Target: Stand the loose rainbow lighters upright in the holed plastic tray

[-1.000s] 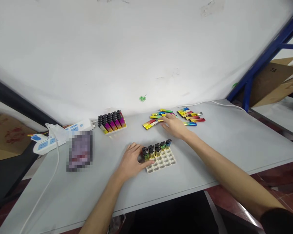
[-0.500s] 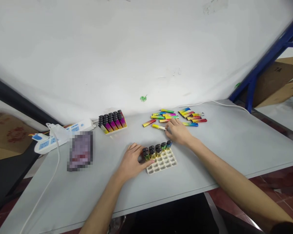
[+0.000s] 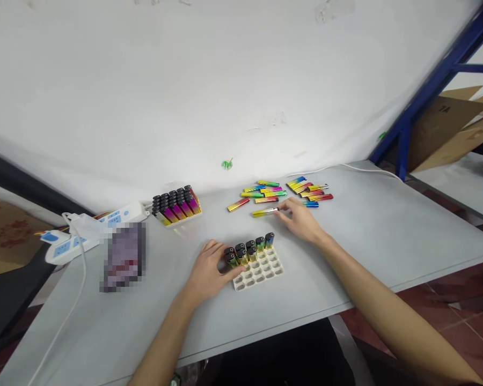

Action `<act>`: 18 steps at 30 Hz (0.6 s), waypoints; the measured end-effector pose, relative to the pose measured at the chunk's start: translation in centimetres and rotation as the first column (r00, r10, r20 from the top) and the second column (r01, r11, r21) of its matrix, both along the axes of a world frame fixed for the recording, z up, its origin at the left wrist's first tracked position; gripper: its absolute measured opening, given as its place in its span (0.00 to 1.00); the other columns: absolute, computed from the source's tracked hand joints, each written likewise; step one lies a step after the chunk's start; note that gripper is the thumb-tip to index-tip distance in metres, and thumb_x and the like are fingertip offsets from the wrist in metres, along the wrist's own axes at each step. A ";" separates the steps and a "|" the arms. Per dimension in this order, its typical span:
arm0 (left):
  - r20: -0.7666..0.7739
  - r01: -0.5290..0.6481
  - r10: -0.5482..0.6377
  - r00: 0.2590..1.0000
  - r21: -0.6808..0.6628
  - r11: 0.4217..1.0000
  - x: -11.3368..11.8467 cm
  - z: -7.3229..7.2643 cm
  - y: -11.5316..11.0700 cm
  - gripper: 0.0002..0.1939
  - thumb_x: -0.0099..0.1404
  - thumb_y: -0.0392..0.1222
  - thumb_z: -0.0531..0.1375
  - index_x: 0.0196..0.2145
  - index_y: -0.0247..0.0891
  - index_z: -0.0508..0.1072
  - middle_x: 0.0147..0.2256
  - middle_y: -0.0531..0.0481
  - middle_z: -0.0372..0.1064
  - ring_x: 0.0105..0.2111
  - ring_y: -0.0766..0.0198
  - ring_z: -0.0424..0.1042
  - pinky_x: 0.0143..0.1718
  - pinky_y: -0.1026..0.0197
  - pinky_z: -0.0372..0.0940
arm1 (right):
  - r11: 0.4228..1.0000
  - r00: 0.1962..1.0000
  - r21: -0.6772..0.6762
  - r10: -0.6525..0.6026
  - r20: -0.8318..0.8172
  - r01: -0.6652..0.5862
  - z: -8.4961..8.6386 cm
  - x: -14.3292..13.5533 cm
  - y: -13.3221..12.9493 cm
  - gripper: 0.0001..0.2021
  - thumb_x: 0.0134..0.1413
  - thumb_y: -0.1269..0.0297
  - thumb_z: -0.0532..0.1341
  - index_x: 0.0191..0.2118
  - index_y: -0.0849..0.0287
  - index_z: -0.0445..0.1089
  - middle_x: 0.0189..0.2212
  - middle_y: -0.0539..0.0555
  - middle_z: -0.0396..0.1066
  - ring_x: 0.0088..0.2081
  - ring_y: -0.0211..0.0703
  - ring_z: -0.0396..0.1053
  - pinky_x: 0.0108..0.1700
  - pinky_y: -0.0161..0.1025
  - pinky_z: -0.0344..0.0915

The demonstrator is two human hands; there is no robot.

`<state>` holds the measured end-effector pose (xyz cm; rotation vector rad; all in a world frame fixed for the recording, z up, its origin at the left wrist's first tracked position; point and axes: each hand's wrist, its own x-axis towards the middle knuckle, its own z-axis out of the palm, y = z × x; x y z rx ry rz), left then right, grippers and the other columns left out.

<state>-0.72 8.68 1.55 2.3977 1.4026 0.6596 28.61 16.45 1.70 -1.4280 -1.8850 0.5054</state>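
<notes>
My left hand (image 3: 209, 274) grips the left side of a white tray (image 3: 261, 277) with rows of oval holes, its thumb along the tray's front and its fingers by the lighters. Several black-topped lighters (image 3: 241, 256) stand upright in the back and left holes, while the front and right holes show bare. Further back, my right hand (image 3: 300, 221) pinches the right end of a yellow and silver lighter (image 3: 263, 213) between thumb and fingers. Behind that hand, several multicoloured lighters (image 3: 270, 194) lie scattered on the table, one partly hidden by the fingers.
A full tray of purple and yellow lighters (image 3: 179, 206) stands near the wall. To its left are a white power strip (image 3: 100, 230) with a cable and a blurred-out flat object (image 3: 124, 257). A blue frame (image 3: 404, 145) and cardboard boxes (image 3: 446, 126) are at the right.
The right hand has taken hold of the yellow lighter and turned it, its right end now higher. The left hand stays on the tray. The whole view has shifted slightly.
</notes>
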 end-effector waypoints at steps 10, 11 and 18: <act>-0.008 -0.012 0.011 1.000 -0.042 0.999 0.0 0.3 0.1 0.18 0.62 0.57 0.63 0.39 0.40 0.71 0.34 0.50 0.70 0.40 0.55 0.66 0.44 0.50 0.64 | 0.915 0.734 -0.340 -0.078 -0.675 -0.215 0.6 -2.0 -1.4 0.21 0.58 0.39 0.55 0.38 0.55 0.63 0.17 0.40 0.48 0.16 0.32 0.44 0.18 0.31 0.44; -0.008 -0.009 0.009 1.000 -0.040 0.999 0.1 0.3 0.1 0.18 0.62 0.56 0.63 0.40 0.40 0.71 0.34 0.50 0.70 0.40 0.55 0.66 0.44 0.50 0.64 | 0.894 0.735 -0.375 -0.080 -0.674 -0.246 0.5 -2.3 -1.5 0.23 0.58 0.39 0.54 0.35 0.56 0.65 0.17 0.41 0.46 0.16 0.31 0.43 0.18 0.32 0.43; -0.005 -0.020 0.020 1.000 -0.023 1.000 0.0 0.2 0.0 0.17 0.62 0.55 0.63 0.41 0.41 0.71 0.34 0.50 0.70 0.40 0.55 0.67 0.42 0.51 0.65 | 0.868 0.692 -0.450 -0.194 -0.695 -0.208 0.3 -2.9 -1.8 0.28 0.60 0.42 0.50 0.16 0.56 0.55 0.12 0.44 0.42 0.15 0.32 0.40 0.18 0.35 0.40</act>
